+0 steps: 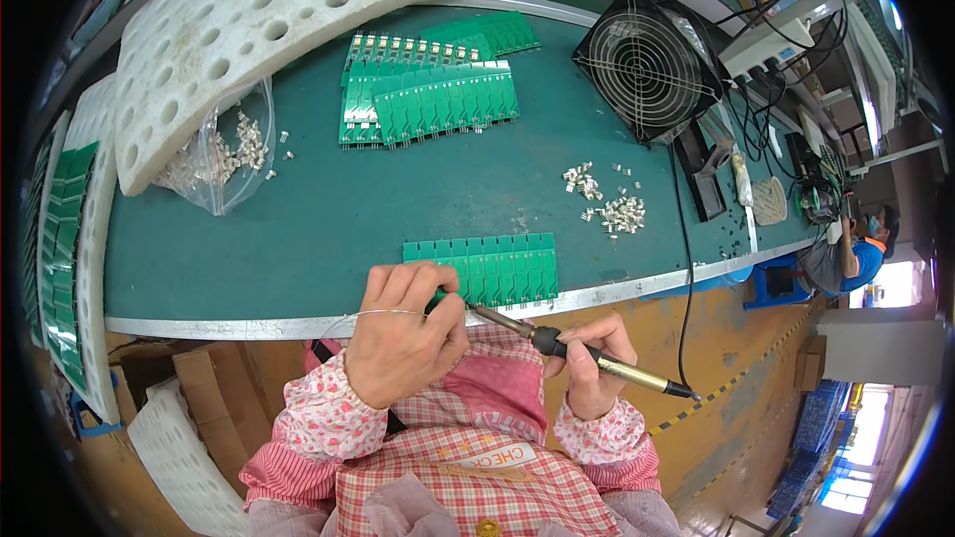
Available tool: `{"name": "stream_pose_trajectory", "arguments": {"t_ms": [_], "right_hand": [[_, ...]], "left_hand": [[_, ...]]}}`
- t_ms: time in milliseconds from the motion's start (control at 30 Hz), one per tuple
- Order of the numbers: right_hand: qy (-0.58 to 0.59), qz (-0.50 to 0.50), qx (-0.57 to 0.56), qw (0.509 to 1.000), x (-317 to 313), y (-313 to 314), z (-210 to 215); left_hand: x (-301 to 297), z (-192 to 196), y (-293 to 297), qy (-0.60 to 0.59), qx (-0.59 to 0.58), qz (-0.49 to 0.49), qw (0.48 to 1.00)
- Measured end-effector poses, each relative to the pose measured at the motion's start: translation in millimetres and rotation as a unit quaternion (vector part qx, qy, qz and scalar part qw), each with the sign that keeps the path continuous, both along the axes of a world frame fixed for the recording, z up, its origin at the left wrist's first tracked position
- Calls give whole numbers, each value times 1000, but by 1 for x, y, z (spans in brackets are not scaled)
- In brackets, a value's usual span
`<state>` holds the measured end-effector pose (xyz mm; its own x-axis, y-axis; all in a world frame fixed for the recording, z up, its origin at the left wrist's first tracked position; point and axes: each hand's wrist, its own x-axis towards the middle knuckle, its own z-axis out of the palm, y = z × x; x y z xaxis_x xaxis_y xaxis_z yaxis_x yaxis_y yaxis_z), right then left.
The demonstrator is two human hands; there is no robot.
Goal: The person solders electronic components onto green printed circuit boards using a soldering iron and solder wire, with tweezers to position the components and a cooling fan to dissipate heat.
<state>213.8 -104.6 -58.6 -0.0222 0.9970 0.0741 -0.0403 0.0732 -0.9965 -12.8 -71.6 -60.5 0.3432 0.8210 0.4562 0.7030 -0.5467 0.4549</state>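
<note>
A green circuit board panel [507, 268] lies at the near edge of the table, a row of pins along its lower side. My right hand [597, 363] is closed round a soldering iron [627, 370], whose tip reaches left to the board's lower edge. Over the board's left end, my left hand [408, 323] is closed on a thin solder wire [383, 312]; the wire loops out behind the fingers. A small green piece [435, 300] shows at these fingertips, its kind unclear. Whether the iron's tip touches a pin cannot be made out.
More circuit boards [448, 99] lie stacked at the back. Small white connectors [619, 214] sit loose at right; others fill a clear bag [234, 159] by a holed white foam sheet [269, 25]. A black fan [647, 65] stands back right. A cable [686, 278] hangs over the edge.
</note>
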Motion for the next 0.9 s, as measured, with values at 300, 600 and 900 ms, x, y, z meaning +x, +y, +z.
{"name": "stream_pose_trajectory", "arguments": {"t_ms": [300,600,900], "right_hand": [[10,-44,43,998,1,-5,3],[-293,26,271,916,-14,12,17],[-389,100,309,862,-24,9,15]], "left_hand": [[-3,1,-4,-28,1,-10,1000],[-12,18,-20,6,27,-52,998],[-15,19,-29,2,47,-52,998]]}}
